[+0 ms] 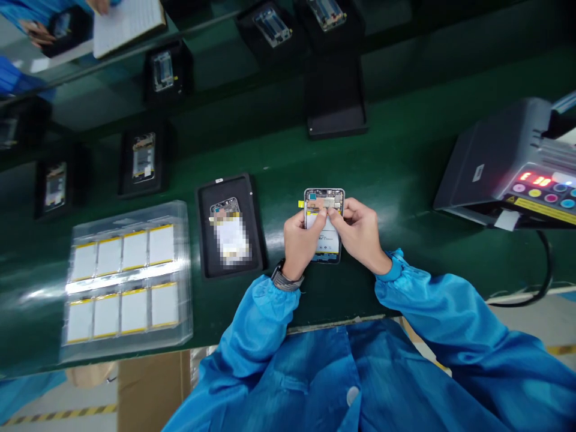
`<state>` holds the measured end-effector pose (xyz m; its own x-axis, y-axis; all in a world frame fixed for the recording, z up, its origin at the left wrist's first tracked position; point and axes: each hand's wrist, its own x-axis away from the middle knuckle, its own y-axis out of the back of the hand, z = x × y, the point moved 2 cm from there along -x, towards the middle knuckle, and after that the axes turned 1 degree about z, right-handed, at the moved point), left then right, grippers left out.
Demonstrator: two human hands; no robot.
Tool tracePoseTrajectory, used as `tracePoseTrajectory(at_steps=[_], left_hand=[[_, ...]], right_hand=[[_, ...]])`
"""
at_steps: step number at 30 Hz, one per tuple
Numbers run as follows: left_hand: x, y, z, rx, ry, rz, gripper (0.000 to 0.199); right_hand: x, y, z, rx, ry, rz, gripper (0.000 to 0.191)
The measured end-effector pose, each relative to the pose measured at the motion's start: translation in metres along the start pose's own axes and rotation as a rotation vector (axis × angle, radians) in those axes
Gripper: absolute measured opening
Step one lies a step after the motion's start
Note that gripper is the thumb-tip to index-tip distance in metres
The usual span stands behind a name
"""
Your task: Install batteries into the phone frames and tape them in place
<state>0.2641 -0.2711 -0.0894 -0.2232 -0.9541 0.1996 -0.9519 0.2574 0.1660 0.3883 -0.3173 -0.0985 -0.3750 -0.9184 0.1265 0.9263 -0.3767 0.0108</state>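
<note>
Between my two hands is an opened phone (327,240), its circuit board showing at the top and a white battery below. My left hand (300,235) grips its left edge, the thumb lying on the inside near the battery's upper end. On the opposite edge my right hand (360,231) holds it too, with that thumb pressed close beside the other. A small yellow tab (301,204) sticks out at the phone's upper left. To the left, a black tray (204,240) carries another opened phone (229,231), partly blurred out.
A clear plastic tray (183,270) of several white batteries lies at the left. At the right stands a grey machine (490,156) with a red display and a black cable (546,270). Black trays with phones line the back; a co-worker's hand (38,33) shows at top left.
</note>
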Motion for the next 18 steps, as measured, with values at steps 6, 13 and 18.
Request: tracePoseTrajectory(at_steps=[6, 13, 18], left_hand=[[0.0002, 0.0027, 0.0019, -0.011, -0.065, 0.018, 0.033], [-0.0032, 0.0033, 0.0032, 0.037, -0.025, -0.041, 0.032], [-0.0067, 0.0075, 0.0061, 0.156, 0.085, 0.054, 0.044]], right_hand=[[-0.0013, 0.004, -0.0015, 0.097, 0.087, -0.01, 0.036], [-0.0011, 0.0035, -0.0026, 0.142, 0.127, 0.057, 0.031], [-0.0085, 0.0013, 0.0031, 0.144, 0.08, 0.062, 0.037]])
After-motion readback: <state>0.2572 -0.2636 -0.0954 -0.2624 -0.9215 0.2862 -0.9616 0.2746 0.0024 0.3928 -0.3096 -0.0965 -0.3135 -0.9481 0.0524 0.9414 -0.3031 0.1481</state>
